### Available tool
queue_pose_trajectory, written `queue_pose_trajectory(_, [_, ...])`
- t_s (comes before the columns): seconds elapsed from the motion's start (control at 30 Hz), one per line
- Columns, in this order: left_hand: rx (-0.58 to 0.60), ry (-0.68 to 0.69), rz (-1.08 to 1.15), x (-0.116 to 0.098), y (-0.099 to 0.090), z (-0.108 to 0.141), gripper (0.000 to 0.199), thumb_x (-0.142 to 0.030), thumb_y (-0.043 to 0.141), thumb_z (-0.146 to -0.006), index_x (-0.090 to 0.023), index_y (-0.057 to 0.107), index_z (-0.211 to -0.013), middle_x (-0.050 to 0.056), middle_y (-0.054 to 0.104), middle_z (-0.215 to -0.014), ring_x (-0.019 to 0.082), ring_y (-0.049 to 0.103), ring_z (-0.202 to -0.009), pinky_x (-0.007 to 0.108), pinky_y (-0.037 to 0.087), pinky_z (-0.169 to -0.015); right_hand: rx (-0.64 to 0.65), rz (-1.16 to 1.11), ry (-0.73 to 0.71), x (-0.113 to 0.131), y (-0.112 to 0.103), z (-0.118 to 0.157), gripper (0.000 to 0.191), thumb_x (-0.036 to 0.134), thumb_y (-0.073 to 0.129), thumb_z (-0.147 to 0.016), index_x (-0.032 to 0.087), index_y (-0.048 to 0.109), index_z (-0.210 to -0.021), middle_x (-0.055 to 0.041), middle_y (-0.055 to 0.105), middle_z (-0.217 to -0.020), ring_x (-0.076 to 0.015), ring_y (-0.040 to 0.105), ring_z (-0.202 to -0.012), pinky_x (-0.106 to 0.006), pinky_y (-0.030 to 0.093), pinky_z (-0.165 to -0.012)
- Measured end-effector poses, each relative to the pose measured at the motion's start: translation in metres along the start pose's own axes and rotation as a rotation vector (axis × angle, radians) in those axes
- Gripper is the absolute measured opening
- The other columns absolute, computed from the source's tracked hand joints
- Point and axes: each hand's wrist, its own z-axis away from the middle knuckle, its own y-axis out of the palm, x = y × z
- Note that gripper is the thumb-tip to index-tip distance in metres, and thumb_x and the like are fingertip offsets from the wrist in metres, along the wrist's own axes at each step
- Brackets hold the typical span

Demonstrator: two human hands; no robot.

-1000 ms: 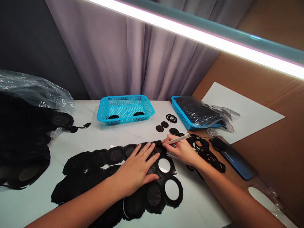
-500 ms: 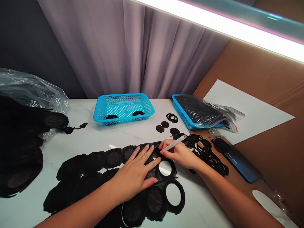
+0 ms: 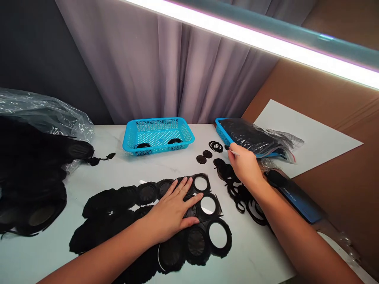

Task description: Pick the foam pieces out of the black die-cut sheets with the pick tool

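Note:
My left hand lies flat with fingers spread on a black sheet of joined round pieces. Three round openings at the sheet's right end show white beneath. My right hand is closed on a thin light tool, with a small black piece at its fingertips. It is above the table, just in front of the right blue basket. Two black discs and some thin black rings lie left of it. Loose black rings and scraps lie below my right hand.
A blue basket holding two black pieces stands at the back. Another blue basket carries a plastic bag of black material. Black material and clear plastic lie at left, a blue-black phone-like object at right.
My right hand has moved from the sheet's top right corner up and to the right, with the tool. The corner ring now shows a white opening. My left hand stays on the sheet.

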Motion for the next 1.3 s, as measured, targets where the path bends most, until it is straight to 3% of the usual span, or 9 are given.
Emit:
queue_pose_trajectory(0.17, [-0.050,-0.019,-0.127,0.011,-0.003,0.023,0.078,-0.064,0.045,-0.096,-0.015,0.033,-0.155,0.019,0.024,-0.159,0.032,0.024,-0.149,0.052,0.021,-0.121,0.332,-0.513,-0.111,0.045,0.011,0.010,0.012,0.022,0.052,-0.093,0.018,0.052,-0.081,-0.0030,0.065,-0.083,-0.0155,0.054,-0.071,-0.025,0.037,-0.067])
queue_pose_trajectory(0.27, [-0.039,-0.018,-0.170,0.018,-0.003,0.039,0.069,-0.061,0.046,-0.098,-0.021,0.038,-0.153,0.016,0.025,-0.160,0.031,0.027,-0.148,0.054,0.022,-0.120,0.528,-0.708,-0.132,0.072,0.025,0.028,0.012,0.023,0.054,-0.093,0.018,0.056,-0.082,-0.0021,0.065,-0.084,-0.0148,0.055,-0.075,-0.025,0.039,-0.068])
queue_pose_trajectory(0.37, [-0.007,-0.032,-0.142,0.021,-0.004,0.047,0.065,-0.057,0.047,-0.099,-0.026,0.035,-0.155,0.014,0.020,-0.162,0.031,0.025,-0.149,0.055,0.027,-0.118,0.678,-0.851,-0.103,0.079,0.032,0.036,0.016,0.025,0.058,-0.092,0.017,0.055,-0.078,-0.0029,0.065,-0.092,-0.0135,0.055,-0.076,-0.025,0.041,-0.069])
queue_pose_trajectory(0.47, [0.001,-0.045,-0.083,0.021,-0.007,0.047,0.065,-0.055,0.051,-0.098,-0.028,0.035,-0.154,0.013,0.020,-0.162,0.032,0.024,-0.149,0.055,0.028,-0.118,0.729,-0.926,-0.066,0.075,0.033,0.036,0.019,0.025,0.060,-0.090,0.016,0.054,-0.075,-0.0036,0.063,-0.099,-0.0124,0.055,-0.077,-0.025,0.042,-0.070])
queue_pose_trajectory(0.87, [-0.040,-0.056,-0.026,0.019,-0.003,0.048,0.065,-0.052,0.057,-0.096,-0.029,0.038,-0.153,0.011,0.020,-0.162,0.031,0.024,-0.149,0.054,0.027,-0.119,0.702,-0.858,-0.111,0.074,0.034,0.035,0.016,0.020,0.061,-0.089,0.017,0.054,-0.075,-0.0030,0.062,-0.099,-0.0151,0.056,-0.086,-0.027,0.043,-0.075])
queue_pose_trajectory(1.0, [-0.069,-0.050,-0.017,0.019,-0.002,0.048,0.066,-0.052,0.058,-0.095,-0.030,0.036,-0.154,0.010,0.021,-0.163,0.031,0.025,-0.149,0.054,0.026,-0.119,0.651,-0.775,-0.208,0.080,0.032,0.043,0.012,0.019,0.060,-0.092,0.017,0.056,-0.081,-0.0048,0.061,-0.100,-0.0168,0.056,-0.089,-0.029,0.044,-0.079])
queue_pose_trajectory(1.17, [-0.063,-0.049,-0.018,0.018,-0.001,0.049,0.065,-0.052,0.056,-0.096,-0.030,0.036,-0.154,0.010,0.018,-0.163,0.031,0.024,-0.149,0.053,0.025,-0.120,0.494,-0.436,-0.498,0.085,0.035,0.054,0.012,0.013,0.046,-0.096,0.017,0.053,-0.088,-0.0086,0.061,-0.093,-0.0207,0.054,-0.087,-0.032,0.043,-0.077])
queue_pose_trajectory(1.23, [-0.052,-0.054,-0.029,0.019,0.000,0.049,0.064,-0.053,0.055,-0.097,-0.030,0.037,-0.153,0.011,0.017,-0.163,0.032,0.023,-0.149,0.054,0.026,-0.119,0.369,-0.348,-0.436,0.072,0.034,0.044,0.014,0.013,0.043,-0.096,0.018,0.052,-0.085,-0.0079,0.062,-0.086,-0.0204,0.054,-0.080,-0.031,0.042,-0.072])
queue_pose_trajectory(1.3, [-0.042,-0.058,-0.037,0.020,-0.001,0.048,0.062,-0.053,0.054,-0.097,-0.030,0.038,-0.153,0.012,0.017,-0.163,0.033,0.022,-0.149,0.055,0.026,-0.119,0.150,-0.303,-0.189,0.053,0.028,0.027,0.015,0.016,0.045,-0.094,0.019,0.051,-0.081,-0.0065,0.061,-0.079,-0.0195,0.054,-0.072,-0.030,0.041,-0.069])
